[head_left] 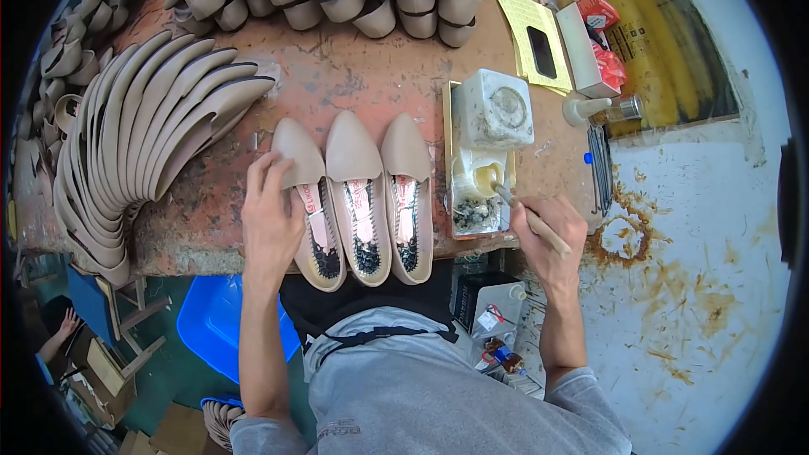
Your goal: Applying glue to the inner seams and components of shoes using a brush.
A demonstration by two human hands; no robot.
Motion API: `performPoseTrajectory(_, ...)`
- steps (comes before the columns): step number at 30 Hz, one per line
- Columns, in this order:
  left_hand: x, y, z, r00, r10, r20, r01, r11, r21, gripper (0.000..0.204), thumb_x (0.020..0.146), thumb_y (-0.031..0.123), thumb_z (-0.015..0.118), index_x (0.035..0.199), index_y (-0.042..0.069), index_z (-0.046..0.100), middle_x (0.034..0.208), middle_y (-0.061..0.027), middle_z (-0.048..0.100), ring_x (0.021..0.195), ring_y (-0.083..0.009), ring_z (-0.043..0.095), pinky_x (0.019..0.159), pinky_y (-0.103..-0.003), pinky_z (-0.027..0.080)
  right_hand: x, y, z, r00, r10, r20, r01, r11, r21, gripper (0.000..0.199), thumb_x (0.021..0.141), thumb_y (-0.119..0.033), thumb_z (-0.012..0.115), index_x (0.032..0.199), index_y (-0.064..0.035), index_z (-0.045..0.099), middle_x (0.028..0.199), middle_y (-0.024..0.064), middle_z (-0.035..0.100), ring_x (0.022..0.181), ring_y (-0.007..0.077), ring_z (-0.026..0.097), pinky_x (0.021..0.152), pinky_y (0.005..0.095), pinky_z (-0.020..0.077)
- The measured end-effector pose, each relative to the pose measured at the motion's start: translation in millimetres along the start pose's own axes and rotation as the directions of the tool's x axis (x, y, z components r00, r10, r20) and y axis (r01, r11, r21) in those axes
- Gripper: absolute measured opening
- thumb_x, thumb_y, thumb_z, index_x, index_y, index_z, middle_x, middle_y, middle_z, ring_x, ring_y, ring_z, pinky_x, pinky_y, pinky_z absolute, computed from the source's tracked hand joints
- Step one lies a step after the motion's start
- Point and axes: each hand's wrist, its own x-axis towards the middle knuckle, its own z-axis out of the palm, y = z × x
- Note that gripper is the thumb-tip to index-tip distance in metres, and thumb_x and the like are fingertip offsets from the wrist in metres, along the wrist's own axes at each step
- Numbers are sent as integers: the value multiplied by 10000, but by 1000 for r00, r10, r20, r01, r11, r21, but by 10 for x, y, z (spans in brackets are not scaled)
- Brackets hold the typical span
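From my remote view, a fanned stack of beige shoes (139, 131) stands at left, curving toward the near bench edge. The left hand (274, 211) touches the left shoe (295, 147), fingers bent over its upper; I cannot tell whether it pinches. That shoe, the middle shoe (349, 152) and the right shoe (405, 147) sit side by side, toes far: smooth beige uppers, stitched rims, pale insoles with red print and dark heel patches. The right hand (566, 221) pinches a brush (554, 243) by its wooden handle, tip at a yellowish cup (486, 177).

All three heels overhang the near edge of the bench (211, 236). Bare benchtop lies between the toes and the far shoe pile (388, 0); only a narrow gap separates the right shoe from the tray (450, 118).

The left thumb is hard to make out, the brush tip unclear, the far pile cut off above.
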Motion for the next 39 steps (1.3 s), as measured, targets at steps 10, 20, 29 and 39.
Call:
performPoseTrajectory(10,-56,-184,35,979,-153,-134,107,948,-299,156,881,-2,836,1032,-7,796,1107,-173,755,1066,-353,769,904,-421,620,124,-269,-88,843,449,298,-537,743,399,148,909,-109,816,935,32,851,810,117,802,649,168,712,638,315,566)
performPoseTrajectory(20,-69,-205,30,986,-58,-153,23,974,-225,164,902,-45,818,1060,1,828,1046,-147,775,1119,-324,787,873,-405,658,753,-1496,985,904,-296,310,64,809,584,153,897,-113,832,1002,-3,840,929,124,815,783,279,741,727,395,584)
performPoseTrajectory(29,-111,-247,53,978,-85,-190,33,964,-262,179,882,-35,842,1058,-4,828,1029,-138,775,1105,-330,786,895,-415,647,808,-1587,939,506,-557,659,-31,751,659,164,841,-102,813,984,-24,800,897,140,734,888,336,729,810,435,592)
performPoseTrajectory(39,-68,-209,45,983,-54,-173,8,967,-254,177,900,-34,825,1074,-3,827,1030,-147,775,1111,-334,784,890,-415,650,695,-1528,1261,882,-430,192,266,791,551,189,816,-51,846,995,-16,799,828,70,725,751,234,679,693,372,590)
